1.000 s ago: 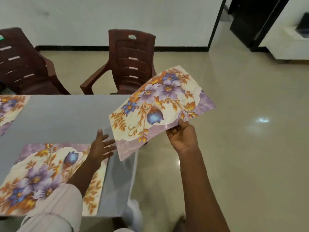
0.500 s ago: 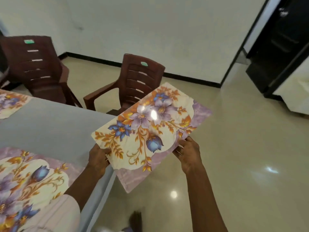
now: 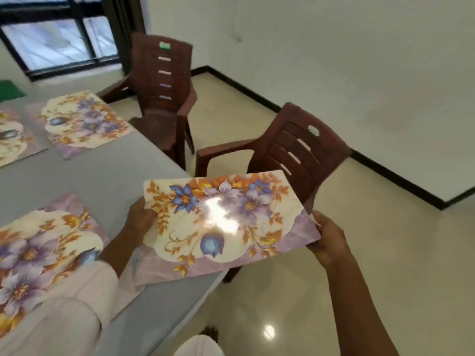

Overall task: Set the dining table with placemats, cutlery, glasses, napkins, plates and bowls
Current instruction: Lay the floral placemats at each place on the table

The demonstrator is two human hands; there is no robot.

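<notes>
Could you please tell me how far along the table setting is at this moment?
Done: three floral purple-and-cream placemats lie on the grey table, one near, two farther away. In hand: the left hand and right hand hold a fourth floral placemat over the table's corner by the near brown plastic chair. Left: no cutlery, glasses, napkins, plates or bowls are visible.

home dining room: table (image 3: 108,176) with floral placemats (image 3: 82,122), plastic chairs (image 3: 295,150)
</notes>
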